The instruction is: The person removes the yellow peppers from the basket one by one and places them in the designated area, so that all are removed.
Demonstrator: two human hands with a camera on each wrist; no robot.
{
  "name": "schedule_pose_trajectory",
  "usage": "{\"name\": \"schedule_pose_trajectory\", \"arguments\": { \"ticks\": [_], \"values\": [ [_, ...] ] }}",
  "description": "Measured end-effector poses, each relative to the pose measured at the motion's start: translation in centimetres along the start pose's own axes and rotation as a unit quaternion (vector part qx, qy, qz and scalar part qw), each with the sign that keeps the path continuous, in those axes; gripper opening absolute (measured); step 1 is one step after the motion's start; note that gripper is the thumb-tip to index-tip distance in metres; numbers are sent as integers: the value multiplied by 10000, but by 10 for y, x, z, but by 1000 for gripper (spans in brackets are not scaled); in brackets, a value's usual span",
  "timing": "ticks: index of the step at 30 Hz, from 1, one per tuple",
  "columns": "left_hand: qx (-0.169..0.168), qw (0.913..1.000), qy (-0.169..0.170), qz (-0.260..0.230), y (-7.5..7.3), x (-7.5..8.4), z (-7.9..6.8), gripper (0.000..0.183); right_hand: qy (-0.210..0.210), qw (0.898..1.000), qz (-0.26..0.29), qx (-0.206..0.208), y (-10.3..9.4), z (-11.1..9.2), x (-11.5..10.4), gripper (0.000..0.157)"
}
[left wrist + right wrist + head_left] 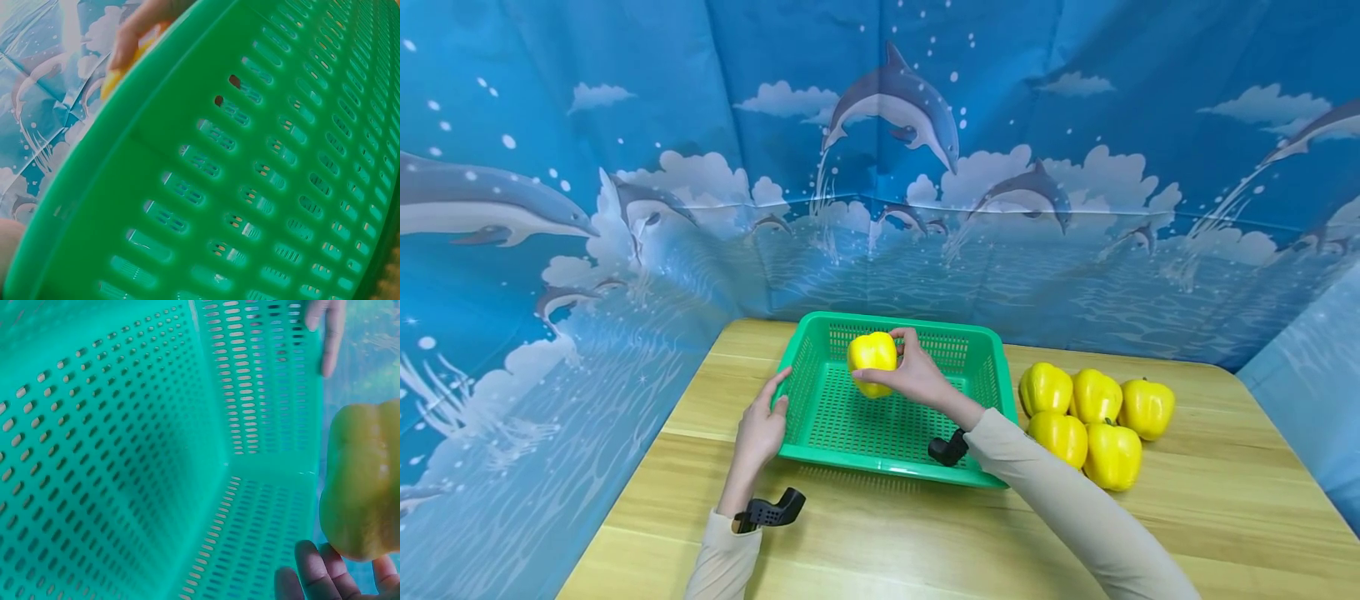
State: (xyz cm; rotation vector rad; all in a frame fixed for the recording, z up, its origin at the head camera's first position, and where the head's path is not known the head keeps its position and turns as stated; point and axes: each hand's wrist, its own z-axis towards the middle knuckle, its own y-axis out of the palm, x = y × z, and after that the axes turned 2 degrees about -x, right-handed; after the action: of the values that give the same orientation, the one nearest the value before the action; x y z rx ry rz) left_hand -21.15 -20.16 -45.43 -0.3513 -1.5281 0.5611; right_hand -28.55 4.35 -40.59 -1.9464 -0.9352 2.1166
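Note:
My right hand [916, 375] holds a yellow bell pepper [872, 354] over the inside of a green plastic basket [895, 468], thumb on the near side and fingers at its right. Up close in the right wrist view, the pepper [362, 481] appears beside the basket wall with fingertips [312, 565] below it. At the basket's left rim, my left hand [760, 429] grips the edge between thumb and fingers. The left wrist view is mostly filled by the slotted basket wall [169, 137], which hides most of that hand.
Several more yellow bell peppers [1112, 454] are grouped on the wooden table [1217, 500], right of the basket. A blue curtain printed with dolphins [895, 108] hangs directly behind the table. Black wrist cameras [775, 507] sit on both wrists.

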Motion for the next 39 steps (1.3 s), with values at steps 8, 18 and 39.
{"name": "schedule_pose_trajectory", "arguments": {
  "ticks": [8,18,39],
  "values": [
    [-18,10000,-12,-61,0,0,-1,47,-146,9990,365,192,-24,-18,-5,85],
    [-16,10000,-68,-55,-1,1,-2,47,-284,9975,280,589,-41,-44,-2,85],
    [32,10000,27,-6,0,2,-1,46,155,9907,560,1230,-92,-116,35,81]
  ]
}}
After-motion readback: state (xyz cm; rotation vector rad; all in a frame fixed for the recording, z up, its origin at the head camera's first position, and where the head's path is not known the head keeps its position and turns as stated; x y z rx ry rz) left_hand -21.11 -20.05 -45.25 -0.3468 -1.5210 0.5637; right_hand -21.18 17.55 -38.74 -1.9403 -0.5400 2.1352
